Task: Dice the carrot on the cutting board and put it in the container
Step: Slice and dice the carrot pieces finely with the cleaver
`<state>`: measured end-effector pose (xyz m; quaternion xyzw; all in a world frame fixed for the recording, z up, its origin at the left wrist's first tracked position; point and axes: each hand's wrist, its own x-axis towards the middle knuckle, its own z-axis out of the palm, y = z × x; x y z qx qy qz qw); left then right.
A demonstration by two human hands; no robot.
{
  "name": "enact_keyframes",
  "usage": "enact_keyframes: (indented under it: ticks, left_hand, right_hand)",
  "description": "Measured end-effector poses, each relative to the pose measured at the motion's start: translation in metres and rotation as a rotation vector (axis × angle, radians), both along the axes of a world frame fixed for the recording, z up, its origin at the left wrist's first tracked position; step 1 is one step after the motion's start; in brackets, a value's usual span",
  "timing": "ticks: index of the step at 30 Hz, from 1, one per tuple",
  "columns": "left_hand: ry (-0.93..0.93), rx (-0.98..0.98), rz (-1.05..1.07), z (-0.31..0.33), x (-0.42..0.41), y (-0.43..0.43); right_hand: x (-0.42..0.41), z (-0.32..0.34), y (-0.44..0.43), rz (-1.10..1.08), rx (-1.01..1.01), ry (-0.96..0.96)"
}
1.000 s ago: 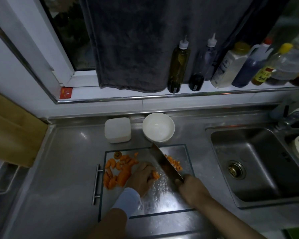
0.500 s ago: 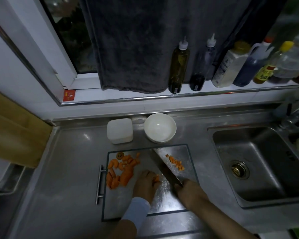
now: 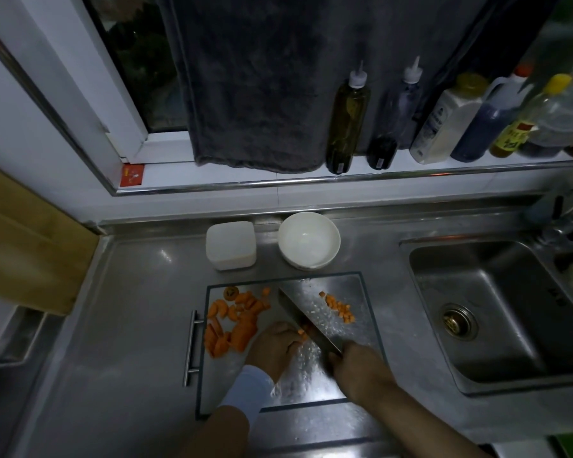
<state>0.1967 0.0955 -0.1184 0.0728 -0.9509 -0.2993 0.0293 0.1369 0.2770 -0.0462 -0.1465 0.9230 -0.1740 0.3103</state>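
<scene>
A clear glass cutting board [image 3: 361, 292] lies on the steel counter. Orange carrot slices [image 3: 235, 322] are heaped on its left half, and a small row of diced carrot [image 3: 339, 307] lies on its right half. My left hand [image 3: 275, 347] curls over a small carrot piece [image 3: 301, 332] at mid-board, fingertips beside the blade. My right hand [image 3: 358, 368] grips the handle of a cleaver [image 3: 306, 317], whose blade runs diagonally up-left across the board. Behind the board stand a white square container [image 3: 231, 244] and a white bowl [image 3: 308, 240], which looks empty.
A steel sink [image 3: 497, 312] lies to the right of the board. Several bottles [image 3: 348, 117] line the window ledge under a hanging grey towel [image 3: 258, 77]. A brown wooden panel [image 3: 24, 242] stands at the left. A bar handle [image 3: 191, 347] sticks out from the board's left edge.
The view has shifted slightly. The cleaver and my left hand stay at the carrot piece in mid-board; the piles look much the same.
</scene>
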Motion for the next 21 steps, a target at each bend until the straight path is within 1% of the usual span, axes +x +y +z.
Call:
enact_keyframes:
  ticks: [3,6,10,13,16,18,21]
  left_hand:
    - [0.058,-0.025,-0.012,0.002,-0.001,-0.001]
    - [0.065,-0.055,-0.024,0.006,-0.003,-0.002]
    - [0.031,-0.039,0.021,0.011,-0.005,0.003]
    - [0.041,-0.065,0.028,0.011,-0.004,0.003]
    - [0.05,-0.09,0.014,0.016,-0.005,0.002]
    - [0.077,-0.051,0.009,0.014,-0.005,0.001]
    - [0.091,-0.05,-0.021,0.01,-0.004,0.001]
  right_hand:
    - [0.002,0.006,0.001,0.022,-0.012,0.054]
    - [0.008,0.01,0.003,0.027,0.01,0.138]
    - [0.017,0.013,0.002,0.032,0.055,0.171]
    - [0.019,0.015,0.001,0.057,0.085,0.198]
    - [0.019,0.009,-0.001,0.084,0.138,0.195]
    - [0.017,0.002,-0.004,0.117,0.149,0.179]
    - [0.015,-0.005,-0.009,0.095,0.132,0.097]
